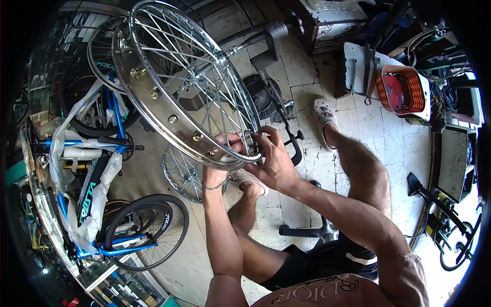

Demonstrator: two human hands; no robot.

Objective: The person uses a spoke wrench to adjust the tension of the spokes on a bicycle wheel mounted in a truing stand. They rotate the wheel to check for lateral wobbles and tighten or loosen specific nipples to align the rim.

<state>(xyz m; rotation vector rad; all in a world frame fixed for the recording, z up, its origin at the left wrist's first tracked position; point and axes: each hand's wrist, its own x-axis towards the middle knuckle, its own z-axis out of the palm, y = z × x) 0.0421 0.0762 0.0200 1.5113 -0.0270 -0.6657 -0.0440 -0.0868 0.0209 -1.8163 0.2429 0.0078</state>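
Note:
A chrome spoked wheel (174, 118) with a wide, shiny rim is tilted in front of me, its hub held on a dark metal stand (273, 43). My left hand (225, 147) is at the rim's nearest part, partly hidden by it, its fingers closed among the spokes. On the other side of that spot, my right hand (279, 162) has thumb and fingers bent closed around the rim's edge. Both hands meet close together at the spoke ends. Any small part between the fingertips is too hidden to make out.
A blue bicycle frame (118, 110) in white wrapping stands at left, above a black-tyred wheel (176, 230). Another spoked wheel (179, 179) lies below the rim. At right, an orange basket (420, 105) and wrenches (368, 71) rest on a white surface. A chair base (325, 233) stands near my legs.

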